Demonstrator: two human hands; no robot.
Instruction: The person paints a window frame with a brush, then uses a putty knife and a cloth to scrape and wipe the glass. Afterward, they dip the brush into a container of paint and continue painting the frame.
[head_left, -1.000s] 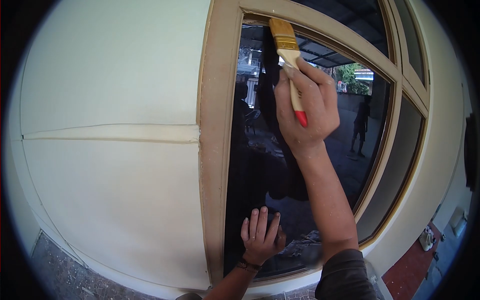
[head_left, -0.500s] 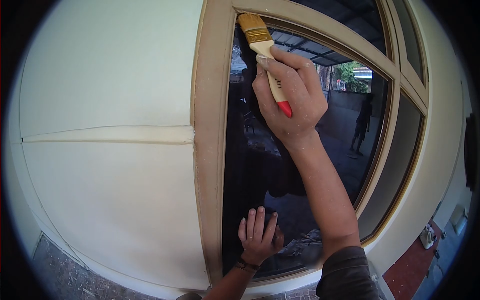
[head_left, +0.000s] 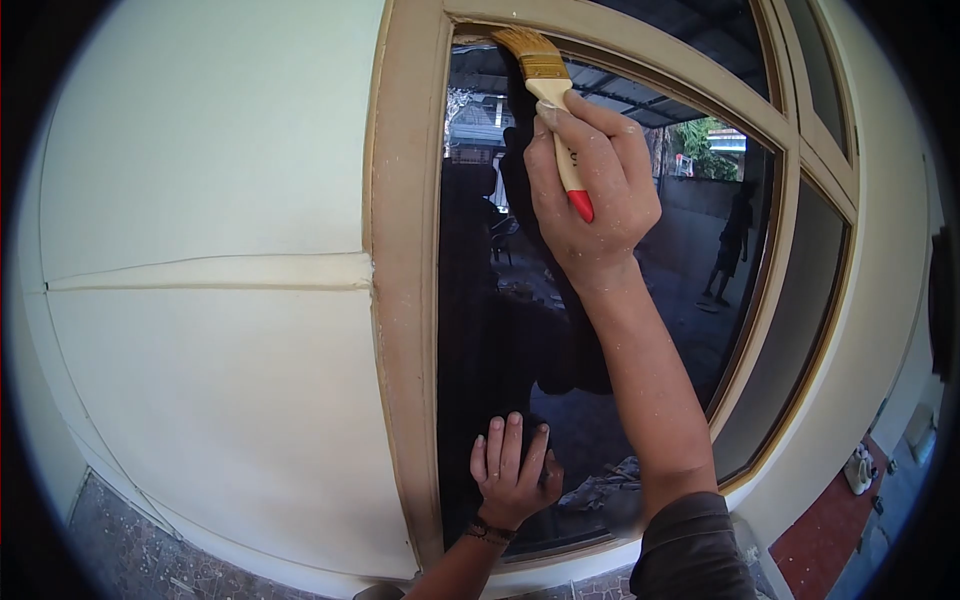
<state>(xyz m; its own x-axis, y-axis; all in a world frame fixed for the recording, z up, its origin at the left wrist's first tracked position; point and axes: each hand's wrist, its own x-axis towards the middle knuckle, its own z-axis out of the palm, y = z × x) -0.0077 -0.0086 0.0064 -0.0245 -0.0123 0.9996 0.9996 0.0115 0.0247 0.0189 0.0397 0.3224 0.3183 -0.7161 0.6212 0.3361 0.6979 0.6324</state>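
Observation:
My right hand (head_left: 600, 190) grips a flat paintbrush (head_left: 545, 66) by its pale, red-tipped handle. The brush points up, and its bent tan bristles touch the inner top edge of the brown window frame (head_left: 405, 300), near the upper left corner. Lower down, my left hand (head_left: 515, 475) lies against the dark glass (head_left: 490, 350) with its fingers spread and nothing held. A band circles the left wrist.
A cream wall (head_left: 220, 400) with a raised horizontal strip (head_left: 210, 272) is on the left. More window panes stand on the right. Shoes (head_left: 858, 470) rest near a red floor area (head_left: 825, 530) at lower right. The glass reflects a standing person.
My right hand has moved the brush slightly right along the top edge, and its bristles now bend to the left. The left hand stays nearly in place; the view has shifted slightly.

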